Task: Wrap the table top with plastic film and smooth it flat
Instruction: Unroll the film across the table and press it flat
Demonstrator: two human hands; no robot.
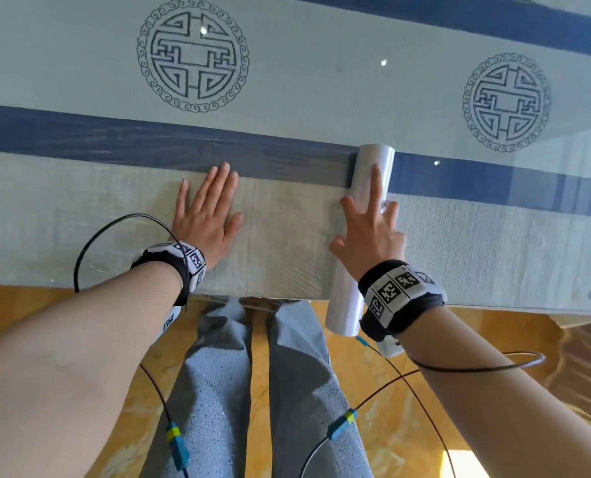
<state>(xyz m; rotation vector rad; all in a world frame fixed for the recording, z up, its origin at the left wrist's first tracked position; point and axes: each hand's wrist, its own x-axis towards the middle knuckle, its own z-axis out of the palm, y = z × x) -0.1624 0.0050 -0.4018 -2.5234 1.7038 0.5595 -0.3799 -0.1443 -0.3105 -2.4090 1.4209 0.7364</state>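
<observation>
The table top [321,81] is pale green cloth under glass, with dark blue bands and round dark emblems. A white roll of plastic film [373,160] lies across the near edge, its near end overhanging the table. A stretch of clear film [287,208] runs from the roll leftward, slightly wrinkled, over the near strip of the table. My left hand [207,215] lies flat, palm down, fingers spread, on that film. My right hand [370,229] rests on top of the roll, index finger stretched along it, other fingers spread around it.
The table's near edge [494,307] runs across the middle of the view. Below it are my grey trousers [252,391] and a yellow marbled floor [408,426]. Black wrist bands with markers sit on both wrists, with thin cables [477,369] looping from them.
</observation>
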